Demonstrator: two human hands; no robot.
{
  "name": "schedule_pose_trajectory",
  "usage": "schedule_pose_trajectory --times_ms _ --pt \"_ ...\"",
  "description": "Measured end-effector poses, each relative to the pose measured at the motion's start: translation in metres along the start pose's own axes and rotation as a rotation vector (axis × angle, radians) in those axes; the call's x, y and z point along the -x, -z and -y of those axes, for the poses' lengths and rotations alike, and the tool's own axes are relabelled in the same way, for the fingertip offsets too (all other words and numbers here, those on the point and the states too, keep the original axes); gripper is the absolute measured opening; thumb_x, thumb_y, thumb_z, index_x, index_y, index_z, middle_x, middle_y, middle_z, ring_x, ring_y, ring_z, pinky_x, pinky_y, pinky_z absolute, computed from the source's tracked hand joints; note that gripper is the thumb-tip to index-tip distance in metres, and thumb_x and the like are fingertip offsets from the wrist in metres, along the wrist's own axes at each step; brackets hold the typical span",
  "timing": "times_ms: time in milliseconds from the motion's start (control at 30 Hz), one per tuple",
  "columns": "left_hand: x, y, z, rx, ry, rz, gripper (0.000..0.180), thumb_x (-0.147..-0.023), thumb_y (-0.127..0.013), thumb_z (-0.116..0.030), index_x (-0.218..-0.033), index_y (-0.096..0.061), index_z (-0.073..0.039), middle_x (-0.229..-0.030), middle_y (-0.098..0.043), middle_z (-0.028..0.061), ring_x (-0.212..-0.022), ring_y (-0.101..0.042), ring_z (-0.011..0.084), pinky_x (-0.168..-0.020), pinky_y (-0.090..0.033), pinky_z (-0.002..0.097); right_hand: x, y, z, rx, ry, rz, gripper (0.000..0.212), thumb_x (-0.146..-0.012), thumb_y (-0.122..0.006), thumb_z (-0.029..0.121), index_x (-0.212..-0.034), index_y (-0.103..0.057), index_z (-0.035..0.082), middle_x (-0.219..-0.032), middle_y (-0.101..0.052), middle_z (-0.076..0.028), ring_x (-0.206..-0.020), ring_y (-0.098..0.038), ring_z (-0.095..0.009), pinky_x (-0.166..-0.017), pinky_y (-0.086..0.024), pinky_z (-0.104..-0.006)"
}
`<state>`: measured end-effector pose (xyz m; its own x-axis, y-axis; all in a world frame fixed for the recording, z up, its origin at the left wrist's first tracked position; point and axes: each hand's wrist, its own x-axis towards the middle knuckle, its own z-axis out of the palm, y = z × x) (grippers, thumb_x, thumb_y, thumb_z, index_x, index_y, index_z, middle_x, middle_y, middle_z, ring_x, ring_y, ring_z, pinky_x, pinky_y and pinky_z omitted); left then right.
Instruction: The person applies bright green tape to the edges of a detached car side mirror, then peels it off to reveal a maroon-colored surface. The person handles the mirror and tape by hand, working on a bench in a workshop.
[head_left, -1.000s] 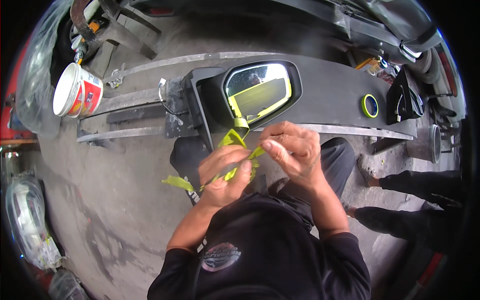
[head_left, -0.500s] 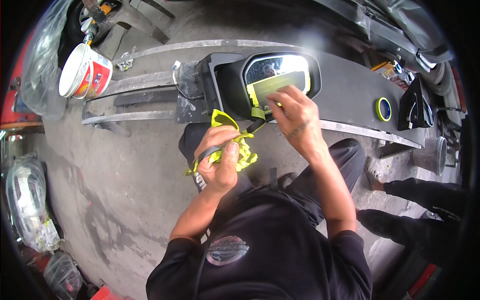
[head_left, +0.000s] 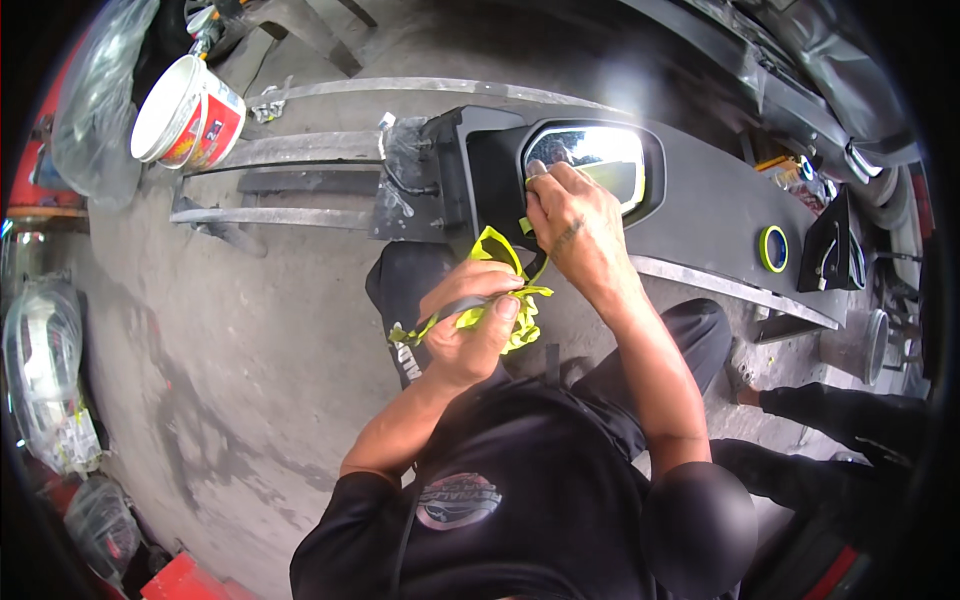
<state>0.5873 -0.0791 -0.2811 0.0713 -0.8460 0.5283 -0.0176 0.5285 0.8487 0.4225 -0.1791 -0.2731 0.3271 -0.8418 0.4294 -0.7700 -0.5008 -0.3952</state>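
A car side mirror in a dark housing (head_left: pixel 484 190) lies before me, its glass (head_left: pixel 612 160) facing up. Yellow-green tape shows along the glass's right edge. My left hand (head_left: pixel 462 335) is closed around a crumpled wad of yellow-green masking tape (head_left: pixel 520 332), with loose strips sticking out between the fingers and thumb. My right hand (head_left: pixel 578 225) pinches at the lower left corner of the glass, where a bit of tape shows beside the fingers. A darker strip of tape runs from there toward the left hand. The right fingertips are partly hidden.
The mirror rests on a long dark bench (head_left: pixel 710 215) with metal rails. On its right are a tape roll (head_left: pixel 773 248) and a black triangular part (head_left: pixel 832 245). A white and red bucket (head_left: pixel 190 115) stands at the far left. Another person's legs (head_left: pixel 830 415) are at the right.
My right hand has moved left along the glass toward its corner. The tape over the glass's lower part has come away, baring more mirror. The left hand still grips the wad.
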Motion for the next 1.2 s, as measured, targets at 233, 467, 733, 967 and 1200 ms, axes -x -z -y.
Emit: schedule_pose_trajectory --times_ms 233,467,733,967,1200 --pt "-0.005 -0.001 -0.001 -0.059 -0.035 0.037 0.016 -0.093 -0.067 -0.005 -0.104 -0.070 0.006 -0.099 -0.073 0.0210 -0.086 -0.069 0.0266 -0.079 -0.056 0.0364 -0.003 -0.007 -0.001 -0.112 -0.055 -0.056 0.011 -0.084 -0.072 0.004 -0.091 -0.064 0.000 -0.083 -0.064 -0.016 -0.076 -0.067 -0.037 -0.068 -0.055 -0.0470" --pt "-0.007 -0.008 0.004 -0.142 -0.135 -0.012 0.016 -0.091 -0.068 -0.002 -0.104 -0.069 0.006 -0.096 -0.073 0.0201 -0.083 -0.071 0.0293 -0.076 -0.058 0.0372 0.006 -0.010 -0.008 -0.255 -0.186 -0.151 0.010 -0.082 -0.070 0.001 -0.085 -0.062 -0.002 -0.078 -0.063 -0.015 -0.067 -0.065 -0.031 -0.065 -0.053 -0.0411" --pt "-0.008 -0.013 0.009 -0.171 -0.168 -0.077 0.016 -0.089 -0.072 -0.003 -0.103 -0.071 0.006 -0.093 -0.075 0.0199 -0.079 -0.073 0.0322 -0.072 -0.059 0.0387 0.021 0.004 -0.025 -0.286 -0.265 -0.141 0.012 -0.083 -0.070 0.000 -0.095 -0.068 -0.002 -0.086 -0.069 -0.012 -0.068 -0.065 -0.018 -0.067 -0.054 -0.0323" --pt "-0.011 -0.014 0.009 -0.164 -0.180 -0.069 0.015 -0.089 -0.072 -0.003 -0.102 -0.070 0.006 -0.093 -0.075 0.0198 -0.079 -0.074 0.0324 -0.073 -0.060 0.0386 0.001 0.014 -0.010 -0.216 -0.131 -0.014 0.030 -0.089 -0.075 0.006 -0.118 -0.072 0.002 -0.090 -0.069 -0.013 -0.077 -0.069 -0.029 -0.071 -0.055 -0.0400" --pt "-0.012 -0.017 0.010 -0.205 -0.187 -0.092 0.015 -0.090 -0.072 -0.003 -0.101 -0.070 0.006 -0.093 -0.075 0.0203 -0.079 -0.074 0.0320 -0.071 -0.060 0.0383 0.011 0.004 -0.007 -0.268 -0.129 -0.164 0.015 -0.090 -0.067 0.000 -0.104 -0.074 0.000 -0.087 -0.067 -0.017 -0.080 -0.069 -0.037 -0.072 -0.054 -0.0441"
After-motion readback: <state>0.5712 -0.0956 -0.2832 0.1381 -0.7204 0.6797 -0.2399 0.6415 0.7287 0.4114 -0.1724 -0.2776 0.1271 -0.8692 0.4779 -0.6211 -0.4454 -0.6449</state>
